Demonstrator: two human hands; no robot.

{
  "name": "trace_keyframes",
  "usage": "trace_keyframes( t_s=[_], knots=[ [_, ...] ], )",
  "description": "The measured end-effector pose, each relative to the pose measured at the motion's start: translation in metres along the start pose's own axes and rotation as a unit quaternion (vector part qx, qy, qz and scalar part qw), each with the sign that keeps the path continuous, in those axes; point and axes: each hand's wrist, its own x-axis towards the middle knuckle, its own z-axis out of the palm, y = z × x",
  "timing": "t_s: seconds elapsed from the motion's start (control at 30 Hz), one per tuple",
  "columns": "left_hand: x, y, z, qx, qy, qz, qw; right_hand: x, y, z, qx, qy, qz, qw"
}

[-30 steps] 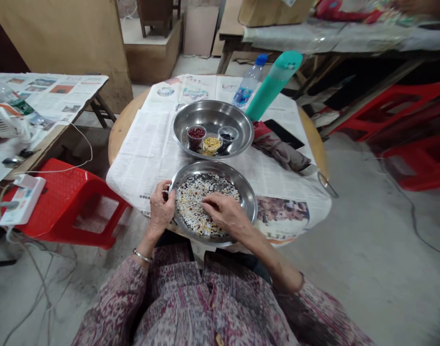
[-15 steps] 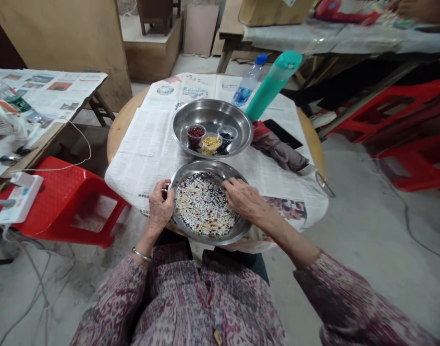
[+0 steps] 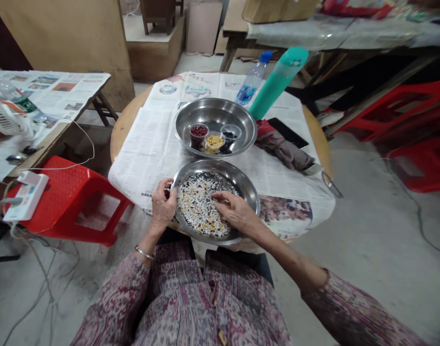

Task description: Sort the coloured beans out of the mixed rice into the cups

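Tabletop (image 3: pixel 119 127), round and mostly spread with newspaper (image 3: pixel 151 139), sits mid-view for me, bearing a far basin (image 3: pixel 220 113) and, just in front, a near basin (image 3: pixel 248 192). I see the left hand (image 3: pixel 164 204) clasping the near basin's left rim and the right hand (image 3: pixel 236 211) half-curled over its inside. Three small cups (image 3: pixel 214 143) stand in the far basin, mixed grains (image 3: pixel 198 206) in the near one; whether the right fingers pinch any, I can't tell.

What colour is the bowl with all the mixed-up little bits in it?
The near bowl is shiny silver, seen best in the head view.
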Motion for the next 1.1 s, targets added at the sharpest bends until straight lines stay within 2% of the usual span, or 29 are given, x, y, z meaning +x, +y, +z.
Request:
trace_keyframes(
  t_s=[0.1, 0.17, 0.23, 0.33, 0.43, 0.5, 0.6, 0.7, 0.87, 1.0, 1.1],
  knots=[
    [0.0, 0.0, 0.0, 0.003, -0.001, 0.005, 1.0, 0.009, -0.01, 0.007, 0.143, -0.042, 0.06, 0.987],
    [0.001, 0.001, 0.0, 0.004, -0.001, 0.005, 1.0, 0.014, -0.019, 0.011, 0.163, -0.042, 0.051, 0.984],
    [0.001, 0.001, 0.0, 0.004, -0.002, 0.004, 1.0, 0.016, -0.027, 0.014, 0.126, -0.042, 0.008, 0.991],
    [0.0, 0.0, 0.0, 0.002, -0.002, 0.006, 1.0, 0.015, -0.036, 0.019, 0.032, -0.062, -0.112, 0.991],
    [0.0, 0.0, 0.0, 0.003, 0.0, 0.008, 1.0, 0.012, -0.036, 0.022, -0.07, -0.128, -0.22, 0.965],
    [0.0, 0.0, 0.0, 0.003, 0.0, 0.009, 1.0, 0.012, -0.031, 0.022, -0.137, -0.152, -0.248, 0.947],
    [0.0, 0.001, 0.0, 0.002, -0.002, 0.01, 1.0, 0.011, -0.021, 0.016, -0.194, -0.135, -0.245, 0.94],
    [-0.001, 0.002, -0.001, -0.002, -0.006, 0.007, 1.0, 0.011, -0.014, 0.004, -0.195, -0.109, -0.223, 0.949],
    [0.0, 0.0, 0.0, -0.004, -0.004, 0.01, 1.0, 0.025, -0.008, -0.009, -0.233, 0.011, -0.127, 0.964],
    [0.0, -0.001, 0.0, -0.004, -0.001, 0.009, 1.0, 0.04, -0.007, 0.001, -0.279, 0.034, -0.065, 0.957],
    [0.001, -0.001, 0.0, -0.005, -0.002, 0.012, 1.0, 0.043, -0.014, 0.016, -0.254, 0.013, -0.096, 0.962]
  ],
)
